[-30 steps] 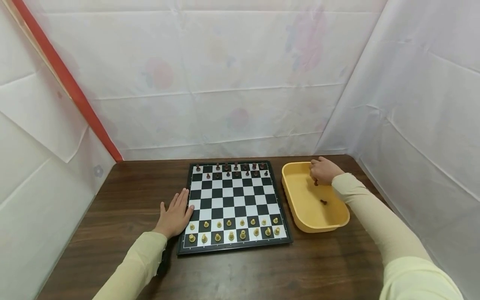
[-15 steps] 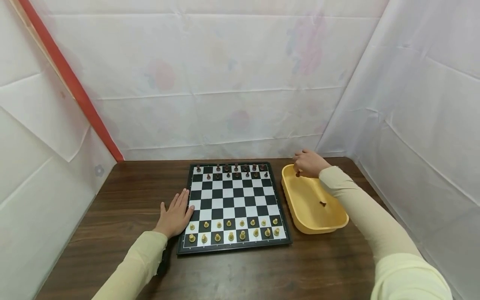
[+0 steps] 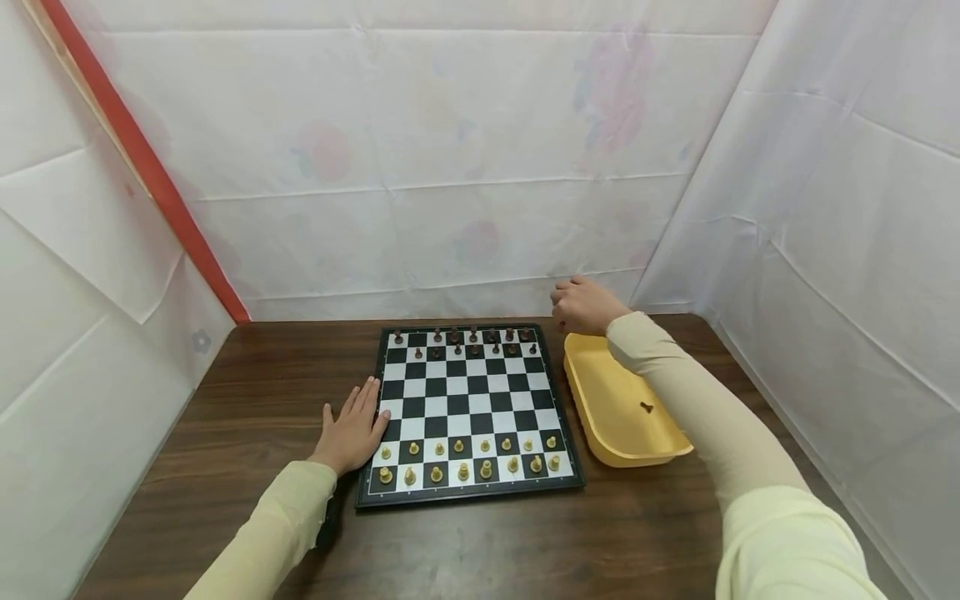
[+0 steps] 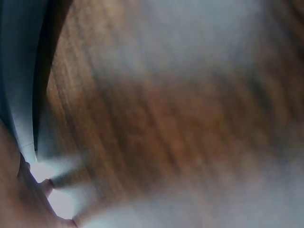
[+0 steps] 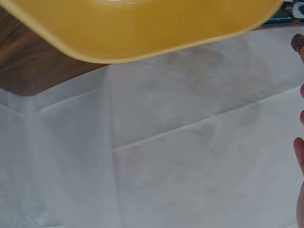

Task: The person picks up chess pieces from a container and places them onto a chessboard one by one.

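only your right wrist view shows the dark piece (image 5: 298,42) your right hand (image 3: 581,307) pinches; your left hand (image 3: 352,432) lies flat beside the chessboard (image 3: 468,408), its wrist view blurred.

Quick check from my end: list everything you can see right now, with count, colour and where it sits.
Chessboard: one, black and white, centre of table.
Light pieces: sixteen, cream, two near rows.
Dark pieces: about fourteen, brown, two far rows.
Tray: one, yellow, right of board.
Loose piece: one, dark, inside tray.
Table: one, dark wood.
Sheets: white, walls around.
Strip: one, red, left wall.
Left hand: flat, touching board's left edge.
Right hand: above the tray's far corner, pinching a dark piece.
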